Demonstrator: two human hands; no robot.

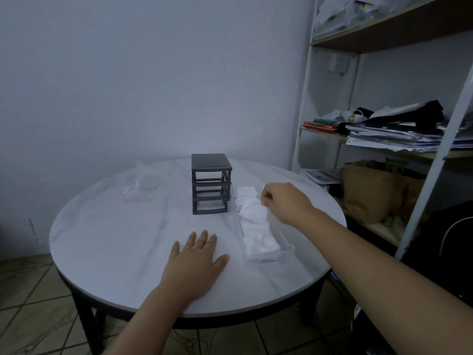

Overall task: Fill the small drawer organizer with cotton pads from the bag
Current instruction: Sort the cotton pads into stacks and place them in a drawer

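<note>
Where the drawer organizer [211, 184] stands: a dark grey frame with three open slots, upright near the middle of the round white desk [115, 239], slightly toward 12 o'clock.
Bag [142, 187]: clear plastic, crumpled, lying at 9 o'clock from the organizer and well apart from it; what it holds cannot be told.
Cotton pads [261, 242]: white squares in a row from 3 to 5 o'clock of the organizer. The far group sits just beside the frame; whether it touches cannot be told.
Clear tray [288, 248]: holds the near group of pads; only its faint wall shows along their right side.
Right hand [281, 201]: at 3 o'clock from the organizer, above the row, fingers curled, pinching one cotton pad [253, 212] that hangs tilted from the fingertips.
Left hand [197, 260]: at 6 o'clock from the organizer, palm down and flat on the desk, fingers straight and spread, holding nothing.
Shelf unit [435, 175]: white-framed, past the desk's 3 o'clock edge.
Papers [399, 139]: stacked untidily on the middle shelf.
Brown paper bag [366, 190]: on the lower shelf.
Wall socket [339, 64]: on the wall behind the upper shelf.
Floor [30, 290]: tiled, under the desk's dark legs.
</note>
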